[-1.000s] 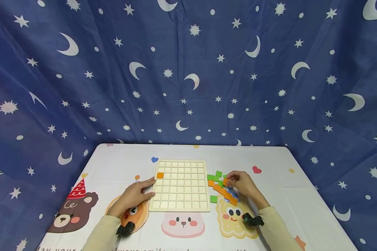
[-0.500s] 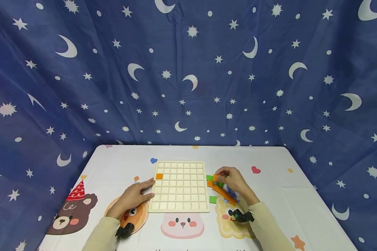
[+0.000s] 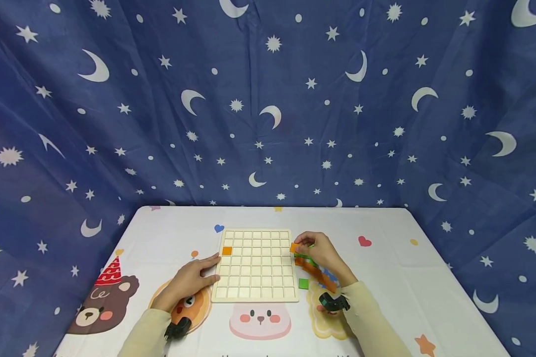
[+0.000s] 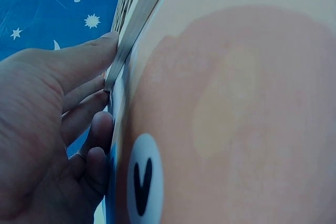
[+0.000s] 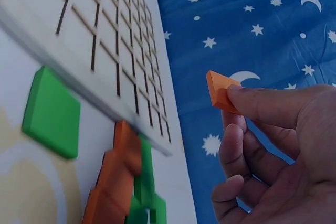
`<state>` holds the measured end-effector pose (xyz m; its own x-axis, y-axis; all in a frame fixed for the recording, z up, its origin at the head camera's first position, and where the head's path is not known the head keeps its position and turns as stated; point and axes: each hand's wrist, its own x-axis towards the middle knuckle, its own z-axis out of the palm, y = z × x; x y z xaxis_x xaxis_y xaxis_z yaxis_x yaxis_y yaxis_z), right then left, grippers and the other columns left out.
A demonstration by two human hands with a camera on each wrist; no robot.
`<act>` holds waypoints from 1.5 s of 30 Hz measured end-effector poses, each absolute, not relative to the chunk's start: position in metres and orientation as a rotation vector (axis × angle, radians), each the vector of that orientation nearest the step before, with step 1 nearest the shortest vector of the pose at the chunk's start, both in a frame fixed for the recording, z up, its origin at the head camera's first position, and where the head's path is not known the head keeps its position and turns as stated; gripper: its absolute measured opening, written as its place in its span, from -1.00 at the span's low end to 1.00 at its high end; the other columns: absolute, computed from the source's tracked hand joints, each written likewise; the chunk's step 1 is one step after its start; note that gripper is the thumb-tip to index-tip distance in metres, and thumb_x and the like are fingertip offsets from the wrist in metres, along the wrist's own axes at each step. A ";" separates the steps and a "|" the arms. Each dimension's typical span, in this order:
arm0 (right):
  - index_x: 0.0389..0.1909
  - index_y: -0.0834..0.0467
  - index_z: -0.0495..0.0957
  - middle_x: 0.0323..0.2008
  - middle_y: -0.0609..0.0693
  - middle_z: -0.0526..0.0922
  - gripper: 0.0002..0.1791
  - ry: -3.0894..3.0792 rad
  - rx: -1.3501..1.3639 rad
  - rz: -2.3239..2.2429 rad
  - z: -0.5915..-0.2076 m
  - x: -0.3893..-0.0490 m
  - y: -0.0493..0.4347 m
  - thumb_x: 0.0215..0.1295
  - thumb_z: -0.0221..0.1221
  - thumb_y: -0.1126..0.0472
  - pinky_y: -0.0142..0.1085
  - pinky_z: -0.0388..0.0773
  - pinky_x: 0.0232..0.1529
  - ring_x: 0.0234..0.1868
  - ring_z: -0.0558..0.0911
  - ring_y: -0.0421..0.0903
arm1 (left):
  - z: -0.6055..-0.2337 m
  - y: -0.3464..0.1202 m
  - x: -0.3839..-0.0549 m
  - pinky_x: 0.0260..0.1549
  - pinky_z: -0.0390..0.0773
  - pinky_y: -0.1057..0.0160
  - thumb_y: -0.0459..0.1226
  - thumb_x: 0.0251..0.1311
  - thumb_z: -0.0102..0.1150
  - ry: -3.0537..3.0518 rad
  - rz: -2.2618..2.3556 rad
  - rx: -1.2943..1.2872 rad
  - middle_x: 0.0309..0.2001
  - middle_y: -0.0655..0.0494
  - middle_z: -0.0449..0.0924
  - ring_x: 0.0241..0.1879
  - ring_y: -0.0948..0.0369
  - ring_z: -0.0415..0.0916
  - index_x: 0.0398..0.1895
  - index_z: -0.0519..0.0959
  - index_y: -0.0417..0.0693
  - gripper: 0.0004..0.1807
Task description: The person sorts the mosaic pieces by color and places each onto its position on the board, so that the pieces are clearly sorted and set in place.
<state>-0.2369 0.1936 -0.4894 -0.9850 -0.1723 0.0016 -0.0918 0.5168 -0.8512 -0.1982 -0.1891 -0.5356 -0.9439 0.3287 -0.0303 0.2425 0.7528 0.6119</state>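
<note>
R hand [image 3: 316,249] pinches orange tile [image 5: 220,92] btwn thumb & fingers; grid board [image 3: 255,265] just L of it, other orange tiles [image 5: 111,182] below on surface [image 3: 245,217]. L hand [image 3: 192,275], fingers loosely extended, touches board's edge to its R.

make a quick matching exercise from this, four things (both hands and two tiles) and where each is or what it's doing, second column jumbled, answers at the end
Column one
1. person's left hand
2. green square tile lying by itself
3. person's right hand
4. orange square tile set in the cream gridded square board

Column two
A. in the leftmost column of cells
B. touches the board's left edge
C. on the white printed tablecloth, right of the board
D. pinches another orange square tile

Pairs: 1-B, 2-C, 3-D, 4-A
</note>
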 end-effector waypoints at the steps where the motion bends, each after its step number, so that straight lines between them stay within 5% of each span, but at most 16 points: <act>1: -0.31 0.11 0.68 -0.40 -0.04 0.68 -0.90 2.662 -0.240 -1.492 -0.489 -0.237 0.192 0.17 0.35 0.33 -0.33 0.56 -0.29 -0.35 0.58 -0.13 | -0.535 -0.189 -0.198 0.35 0.24 -0.24 0.02 0.21 0.29 2.812 0.951 0.459 0.45 0.17 0.30 0.43 -0.14 0.22 0.40 0.40 0.07 -0.31; 24: -0.26 0.11 0.70 -0.25 0.02 0.73 -0.91 2.561 -0.327 -1.594 -0.488 -0.237 0.142 0.23 0.31 0.32 -0.36 0.60 -0.33 -0.30 0.64 -0.18 | -0.535 -0.188 -0.197 0.34 0.27 -0.23 0.01 0.23 0.28 2.816 0.954 0.484 0.45 0.14 0.30 0.43 -0.14 0.23 0.40 0.40 0.06 -0.32; 45: -0.29 0.10 0.71 -0.32 0.01 0.73 -0.92 2.554 -0.322 -1.606 -0.502 -0.244 0.095 0.22 0.32 0.32 -0.35 0.60 -0.34 -0.37 0.61 -0.20 | -0.534 -0.188 -0.197 0.35 0.27 -0.22 -0.02 0.22 0.29 2.810 0.968 0.470 0.45 0.15 0.31 0.43 -0.13 0.24 0.39 0.40 0.07 -0.33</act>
